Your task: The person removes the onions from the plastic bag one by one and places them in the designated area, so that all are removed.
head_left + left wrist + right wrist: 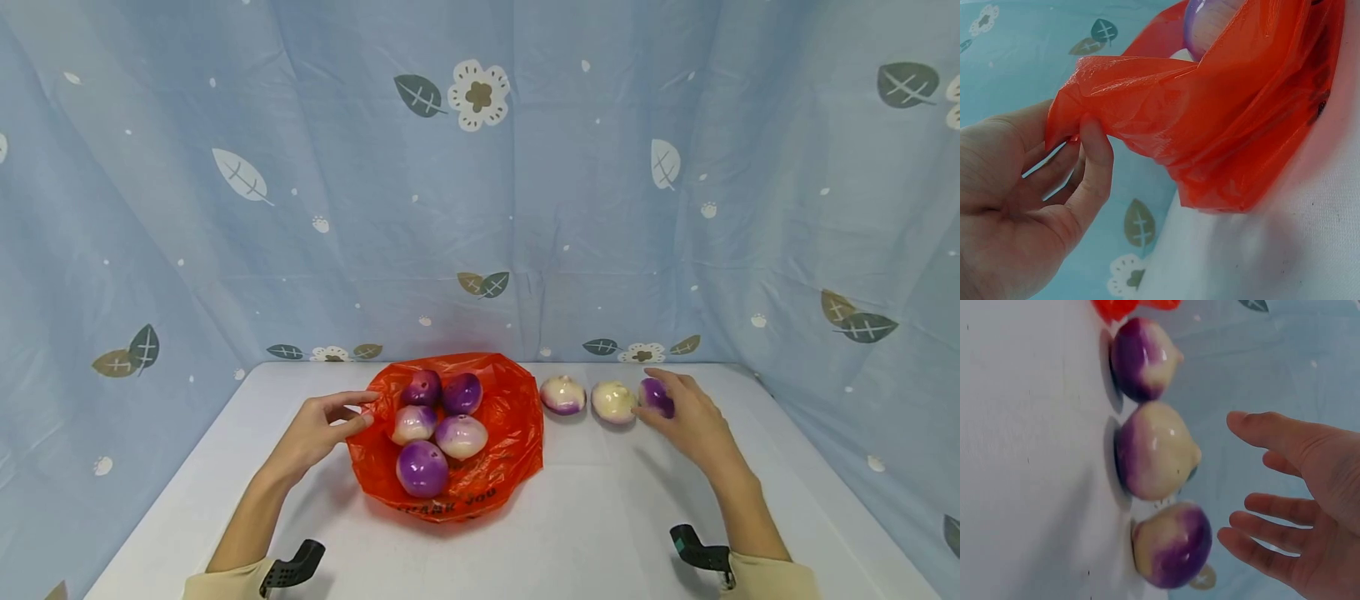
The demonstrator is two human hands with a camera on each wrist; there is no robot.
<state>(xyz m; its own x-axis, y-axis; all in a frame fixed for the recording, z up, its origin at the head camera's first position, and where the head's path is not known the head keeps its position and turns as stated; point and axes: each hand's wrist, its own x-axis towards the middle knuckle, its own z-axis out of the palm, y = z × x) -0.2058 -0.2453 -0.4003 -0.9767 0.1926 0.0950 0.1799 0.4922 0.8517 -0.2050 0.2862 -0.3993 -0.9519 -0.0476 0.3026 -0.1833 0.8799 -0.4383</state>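
A red plastic bag [517, 450] with dark lettering lies spread open, several glossy purple-and-white turnips [422, 469] inside it. At the bag's left edge, my left hand [318, 429] pinches the thin plastic between thumb and fingers, as the left wrist view [1041, 187] shows. Three more turnips stand in a row to the right of the bag: one by its rim [563, 396], a paler middle one [613, 402], and a purple one [657, 398] at the right end. My right hand [693, 417] hovers over that end turnip with spread fingers, holding nothing; in the right wrist view [1297, 506] a gap shows.
All of it is on a white-covered table [585, 517]. Behind and along the sides hangs a blue curtain [337, 167] printed with leaves and flowers. A black strap-on camera mount sits at each wrist.
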